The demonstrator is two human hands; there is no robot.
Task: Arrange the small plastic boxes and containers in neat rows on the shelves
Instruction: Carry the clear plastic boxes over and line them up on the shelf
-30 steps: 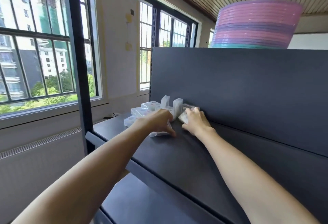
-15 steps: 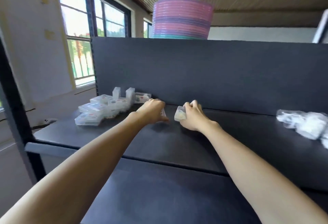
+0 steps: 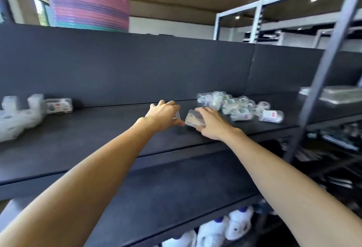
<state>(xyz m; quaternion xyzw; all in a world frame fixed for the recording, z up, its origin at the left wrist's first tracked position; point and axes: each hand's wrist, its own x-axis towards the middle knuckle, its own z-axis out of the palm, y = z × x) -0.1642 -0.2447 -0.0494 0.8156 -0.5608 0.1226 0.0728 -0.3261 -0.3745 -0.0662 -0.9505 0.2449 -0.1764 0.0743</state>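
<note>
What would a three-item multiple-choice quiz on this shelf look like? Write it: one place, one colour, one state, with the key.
1. Where does the loose heap of clear containers lie?
A. On the floor
B. On the upper shelf, right of the right hand
C. Atop the basins

2. The stacked basins are mostly
A. pink and purple
B. black
C. yellow

3. The right hand
A. lies flat and empty
B. hangs below the shelf
C. grips a clear box

Key: B, the heap sits on the upper shelf beyond the right hand; A, the stacked basins show pink and purple bands; C, fingers curl round the clear box.
</note>
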